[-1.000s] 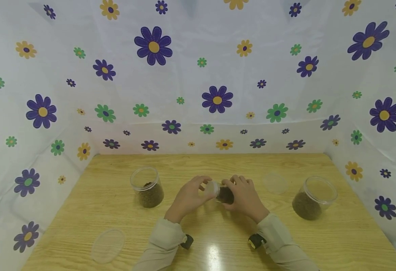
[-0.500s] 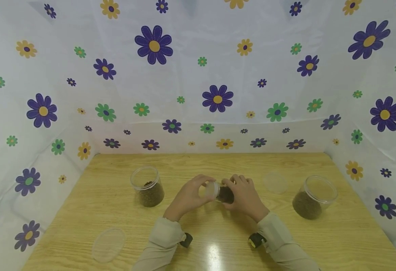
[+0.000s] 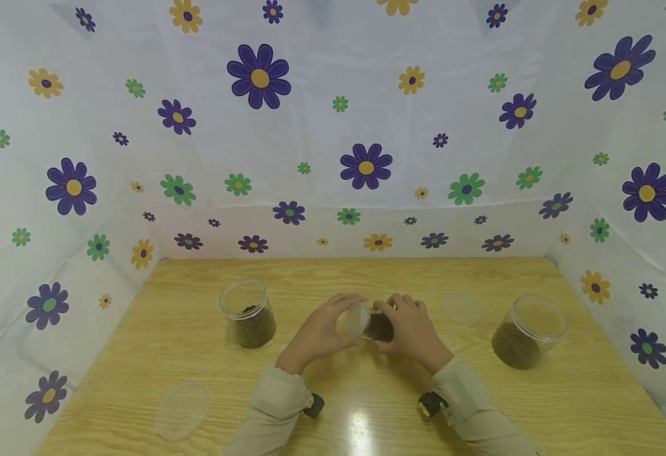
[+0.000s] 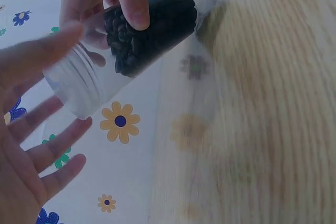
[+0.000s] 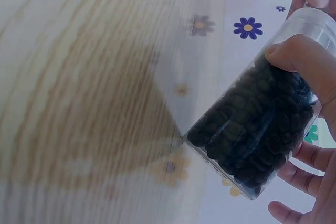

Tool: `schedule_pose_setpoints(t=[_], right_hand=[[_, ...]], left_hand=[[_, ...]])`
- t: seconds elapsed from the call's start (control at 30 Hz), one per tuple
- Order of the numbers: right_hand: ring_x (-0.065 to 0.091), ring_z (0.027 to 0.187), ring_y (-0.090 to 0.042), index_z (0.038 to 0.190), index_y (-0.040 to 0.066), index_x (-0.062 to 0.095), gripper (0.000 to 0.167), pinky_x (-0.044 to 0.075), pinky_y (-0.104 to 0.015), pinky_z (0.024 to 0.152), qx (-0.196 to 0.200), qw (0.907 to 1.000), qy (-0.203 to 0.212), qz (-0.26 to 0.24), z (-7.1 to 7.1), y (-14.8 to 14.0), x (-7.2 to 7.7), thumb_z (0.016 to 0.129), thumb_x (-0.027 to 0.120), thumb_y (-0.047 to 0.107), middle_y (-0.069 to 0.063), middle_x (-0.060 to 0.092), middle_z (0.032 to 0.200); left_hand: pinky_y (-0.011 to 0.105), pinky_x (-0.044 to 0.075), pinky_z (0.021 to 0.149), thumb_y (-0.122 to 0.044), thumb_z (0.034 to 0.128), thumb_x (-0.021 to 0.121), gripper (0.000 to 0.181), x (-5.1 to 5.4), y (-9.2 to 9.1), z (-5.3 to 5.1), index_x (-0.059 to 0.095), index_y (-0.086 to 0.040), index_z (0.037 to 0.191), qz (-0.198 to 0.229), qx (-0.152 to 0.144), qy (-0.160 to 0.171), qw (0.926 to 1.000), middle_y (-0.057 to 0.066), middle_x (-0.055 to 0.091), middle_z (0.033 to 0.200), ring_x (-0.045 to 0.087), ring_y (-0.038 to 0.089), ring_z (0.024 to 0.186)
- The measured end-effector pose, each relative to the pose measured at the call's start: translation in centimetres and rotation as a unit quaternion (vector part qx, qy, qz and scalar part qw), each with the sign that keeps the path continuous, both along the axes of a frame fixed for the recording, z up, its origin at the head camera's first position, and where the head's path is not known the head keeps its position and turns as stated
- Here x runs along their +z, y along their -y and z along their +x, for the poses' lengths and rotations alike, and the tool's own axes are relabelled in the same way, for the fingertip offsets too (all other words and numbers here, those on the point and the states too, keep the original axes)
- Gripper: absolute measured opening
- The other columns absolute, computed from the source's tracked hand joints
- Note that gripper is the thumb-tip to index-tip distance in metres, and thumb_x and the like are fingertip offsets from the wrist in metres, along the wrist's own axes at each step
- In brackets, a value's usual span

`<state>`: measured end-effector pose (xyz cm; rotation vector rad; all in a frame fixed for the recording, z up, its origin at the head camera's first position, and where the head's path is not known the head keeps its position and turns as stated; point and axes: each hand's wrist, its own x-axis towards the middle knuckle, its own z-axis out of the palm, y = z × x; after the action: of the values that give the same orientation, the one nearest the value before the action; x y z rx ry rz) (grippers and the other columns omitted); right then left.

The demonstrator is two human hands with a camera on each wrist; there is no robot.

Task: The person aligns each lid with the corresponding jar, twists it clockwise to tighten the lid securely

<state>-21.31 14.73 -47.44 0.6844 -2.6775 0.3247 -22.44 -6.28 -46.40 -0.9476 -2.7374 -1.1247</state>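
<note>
My right hand [image 3: 415,332] grips a small clear jar [image 5: 252,124] of dark beans by its body, thumb on the near side. The jar [image 4: 152,30] leans over, its lidded end toward my left hand [image 3: 320,332]. Around the translucent lid [image 4: 76,82], the left fingers are spread and fairly straight. In the left wrist view, the left thumb lies across the lid's edge and a fingertip [image 4: 86,123] is close beside the rim; whether they touch is unclear. The beans sit toward the jar's base, which is low over the wooden table.
An uncovered wide jar [image 3: 253,326], part filled with brown pieces, stands at left. Another uncovered jar [image 3: 518,345] stands at right. Clear round lids lie flat at front left [image 3: 183,411] and back right [image 3: 462,307]. A flowered cloth [image 3: 333,234] encloses the table [image 3: 390,405].
The left fingers and thumb have shifted around the lid end, and the fingertips now reach slightly further right. The right hand and the jar have stayed in place.
</note>
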Motion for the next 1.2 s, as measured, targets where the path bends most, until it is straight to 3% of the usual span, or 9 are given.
schedule_pose_setpoints(t=[0.2,0.33,0.57,0.87,1.0,1.2], right_hand=[[0.053,0.091,-0.025,0.116,0.017,0.059,0.064,0.046,-0.049,0.079,-0.003,1.0000,0.008,0.001,-0.02,-0.03,0.00,0.062,0.084,0.040,-0.005,0.056,0.099],[0.053,0.091,-0.025,0.117,0.017,0.059,0.064,0.045,-0.050,0.079,-0.004,0.9999,0.013,-0.001,-0.03,-0.02,-0.04,0.063,0.083,0.040,-0.005,0.056,0.099],[0.053,0.090,-0.025,0.116,0.017,0.059,0.064,0.045,-0.050,0.080,-0.001,0.9999,0.007,-0.007,0.00,-0.11,-0.05,0.062,0.084,0.040,-0.005,0.056,0.098],[0.054,0.091,-0.025,0.115,0.017,0.060,0.063,0.045,-0.050,0.080,-0.001,0.9998,0.011,-0.019,-0.05,-0.18,0.11,0.060,0.085,0.038,-0.004,0.057,0.097],[0.054,0.092,-0.025,0.115,0.017,0.060,0.063,0.045,-0.050,0.081,0.000,0.9996,0.017,-0.023,0.00,-0.18,0.21,0.060,0.085,0.037,-0.005,0.058,0.098],[0.055,0.091,-0.025,0.114,0.017,0.061,0.063,0.046,-0.050,0.081,0.001,0.9996,0.014,-0.026,0.06,-0.19,0.24,0.060,0.085,0.038,-0.005,0.058,0.098]], left_hand=[[0.041,0.052,0.084,-0.044,0.0861,0.064,0.064,0.10,-0.08,0.21,0.040,-0.023,0.142,-0.005,0.059,0.078,0.9952,0.003,0.052,0.134,0.059,0.023,0.110],[0.033,0.053,0.075,-0.046,0.0876,0.061,0.058,0.18,0.03,0.15,0.048,-0.016,0.136,-0.010,0.058,0.086,0.9946,0.004,0.059,0.125,0.063,0.018,0.096],[0.030,0.052,0.074,-0.036,0.0838,0.069,0.055,0.21,0.17,0.01,0.053,-0.014,0.131,0.014,0.035,0.078,0.9962,0.003,0.059,0.125,0.062,0.017,0.094],[0.046,0.051,0.088,-0.015,0.0769,0.077,0.056,0.38,0.19,-0.16,0.055,-0.017,0.129,0.026,-0.012,0.028,0.9992,0.004,0.060,0.126,0.060,0.021,0.102],[0.043,0.048,0.097,-0.009,0.0751,0.077,0.057,0.53,0.19,-0.17,0.056,-0.018,0.128,0.023,-0.026,0.016,0.9993,0.003,0.058,0.129,0.058,0.021,0.113],[0.040,0.043,0.104,0.001,0.0731,0.076,0.060,0.69,0.08,-0.25,0.058,-0.021,0.125,0.018,-0.033,0.023,0.9990,0.001,0.056,0.132,0.050,0.022,0.126]])
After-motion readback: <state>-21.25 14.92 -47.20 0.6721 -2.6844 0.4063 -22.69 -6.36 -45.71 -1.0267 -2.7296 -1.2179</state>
